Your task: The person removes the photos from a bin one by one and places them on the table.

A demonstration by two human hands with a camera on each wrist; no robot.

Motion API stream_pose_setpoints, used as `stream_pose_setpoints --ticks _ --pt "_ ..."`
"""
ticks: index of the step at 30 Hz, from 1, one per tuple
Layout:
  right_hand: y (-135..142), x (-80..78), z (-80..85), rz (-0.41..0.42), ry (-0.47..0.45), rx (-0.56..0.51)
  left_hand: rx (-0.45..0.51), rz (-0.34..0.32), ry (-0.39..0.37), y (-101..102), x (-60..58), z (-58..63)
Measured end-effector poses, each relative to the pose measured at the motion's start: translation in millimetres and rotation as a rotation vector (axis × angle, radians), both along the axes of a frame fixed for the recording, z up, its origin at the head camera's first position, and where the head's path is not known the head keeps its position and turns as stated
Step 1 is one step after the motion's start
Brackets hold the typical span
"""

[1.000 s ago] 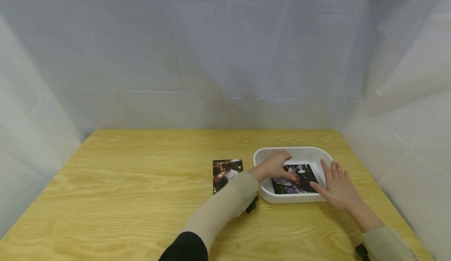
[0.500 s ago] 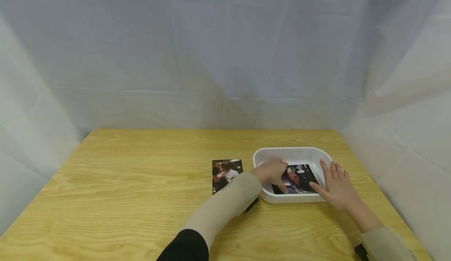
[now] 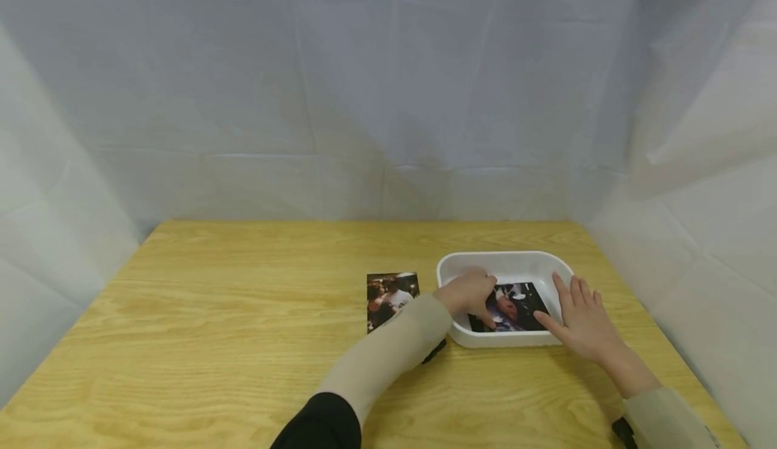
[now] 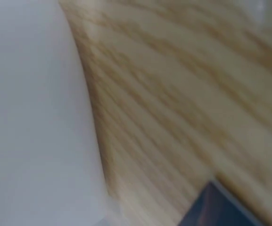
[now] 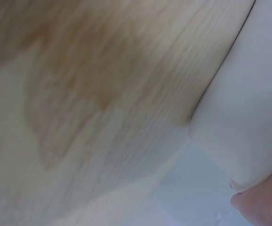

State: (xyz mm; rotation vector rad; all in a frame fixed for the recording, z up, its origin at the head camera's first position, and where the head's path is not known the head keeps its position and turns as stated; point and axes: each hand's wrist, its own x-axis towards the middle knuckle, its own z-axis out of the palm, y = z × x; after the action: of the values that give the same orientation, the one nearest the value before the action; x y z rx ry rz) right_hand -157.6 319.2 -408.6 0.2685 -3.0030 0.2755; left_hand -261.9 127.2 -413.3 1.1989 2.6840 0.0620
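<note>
A white tray [image 3: 505, 340] with rounded corners holds a dark photo print [image 3: 516, 309] lying flat inside. Over the tray's left end, my left hand [image 3: 467, 296] spreads thumb and forefinger along the photo's left edge and covers part of it; its other fingers are hidden. My right hand [image 3: 583, 321] rests on the tray's right rim with straight fingers, its thumb reaching in by the photo's right edge. In the right wrist view a fingertip [image 5: 264, 202] touches the tray wall [image 5: 249, 108]. Left of the tray, a second photo print [image 3: 388, 294] lies on the table, partly behind my left forearm.
The wooden table [image 3: 243, 314] stretches left of the photos. White sheeting [image 3: 364, 98] hangs behind the table and along both sides. The left wrist view shows the tray's outer wall [image 4: 32, 117] close up and a dark photo corner [image 4: 216, 209].
My left hand has drawn left from above the photo in the tray to its left edge, showing more of the print. The right hand has stayed in place.
</note>
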Motion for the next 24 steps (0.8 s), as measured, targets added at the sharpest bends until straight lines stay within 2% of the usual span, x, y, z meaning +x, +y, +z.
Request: stream_pose_setpoints --ticks 3,8,15,24 --pt "0.2 0.5 -0.5 0.002 0.008 0.005 0.019 0.007 -0.012 0.9 -0.9 -1.1" --pt "0.5 1.1 -0.4 0.005 0.015 0.002 0.087 0.026 -0.077 1.1 -2.8 -2.7" --pt "-0.1 1.4 0.5 0.005 0.014 -0.001 0.219 -0.007 -0.125 -1.5 -6.3 -2.0" --pt "-0.6 3.0 2.2 0.004 0.01 -0.002 0.42 0.059 -0.211 -3.5 -8.3 2.4"
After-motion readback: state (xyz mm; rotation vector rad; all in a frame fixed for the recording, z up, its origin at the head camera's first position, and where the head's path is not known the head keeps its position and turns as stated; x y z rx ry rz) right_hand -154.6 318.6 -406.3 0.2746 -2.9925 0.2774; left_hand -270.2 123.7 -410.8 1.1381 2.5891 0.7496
